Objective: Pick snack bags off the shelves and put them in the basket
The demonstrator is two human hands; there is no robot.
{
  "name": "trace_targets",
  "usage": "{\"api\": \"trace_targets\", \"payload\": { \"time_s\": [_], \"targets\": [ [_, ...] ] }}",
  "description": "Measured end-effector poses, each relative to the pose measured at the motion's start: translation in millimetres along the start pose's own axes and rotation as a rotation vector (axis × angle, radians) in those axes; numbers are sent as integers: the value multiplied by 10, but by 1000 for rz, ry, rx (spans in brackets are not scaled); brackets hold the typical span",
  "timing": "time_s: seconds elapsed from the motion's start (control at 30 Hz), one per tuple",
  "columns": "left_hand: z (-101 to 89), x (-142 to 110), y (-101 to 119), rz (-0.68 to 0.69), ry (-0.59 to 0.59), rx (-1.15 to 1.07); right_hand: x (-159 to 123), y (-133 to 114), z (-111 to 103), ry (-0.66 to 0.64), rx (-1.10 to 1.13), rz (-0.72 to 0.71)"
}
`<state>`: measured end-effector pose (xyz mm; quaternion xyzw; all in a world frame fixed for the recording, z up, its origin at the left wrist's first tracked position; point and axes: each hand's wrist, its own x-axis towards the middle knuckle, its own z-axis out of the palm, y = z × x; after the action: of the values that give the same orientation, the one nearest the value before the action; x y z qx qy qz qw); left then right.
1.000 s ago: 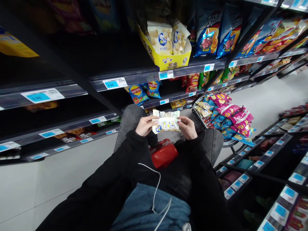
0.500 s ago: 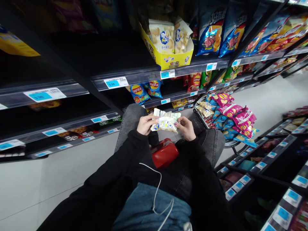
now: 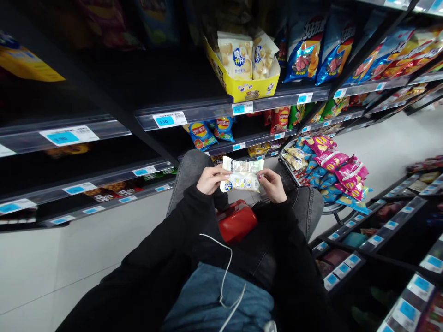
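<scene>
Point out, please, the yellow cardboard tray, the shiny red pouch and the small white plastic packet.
Yellow cardboard tray (image 3: pixel 256 88): head view, front wall.
Shiny red pouch (image 3: pixel 238 224): head view, upper surface.
Small white plastic packet (image 3: pixel 243 178): head view, near its middle.

Pinched near either end between left hand (image 3: pixel 212 180) and right hand (image 3: pixel 272 185): a small white snack packet (image 3: pixel 241 175), held crosswise and lightly creased, with pale green along the upper edge, blue logo at lower left, barcode near the right end, fine print too small to read.
</scene>
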<state>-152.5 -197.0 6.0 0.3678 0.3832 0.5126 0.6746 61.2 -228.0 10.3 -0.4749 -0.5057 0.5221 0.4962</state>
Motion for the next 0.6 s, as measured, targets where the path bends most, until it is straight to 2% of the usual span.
{"api": "trace_targets", "payload": {
  "time_s": [0.1,0.3,0.43,0.5,0.6],
  "targets": [
    [19,-21,-29,-9,21,-5,-21,-9,61,-3,0,11],
    [95,-87,-36,-146,19,-67,-16,43,139,54,18,37],
    [92,-53,-23,-88,37,-29,-8,64,123,41,1,48],
    [80,-27,-19,-39,47,-4,-1,70,108,40,6,18],
    [64,-4,-23,-37,44,8,15,83,81,29,-4,-32]
  ]
}}
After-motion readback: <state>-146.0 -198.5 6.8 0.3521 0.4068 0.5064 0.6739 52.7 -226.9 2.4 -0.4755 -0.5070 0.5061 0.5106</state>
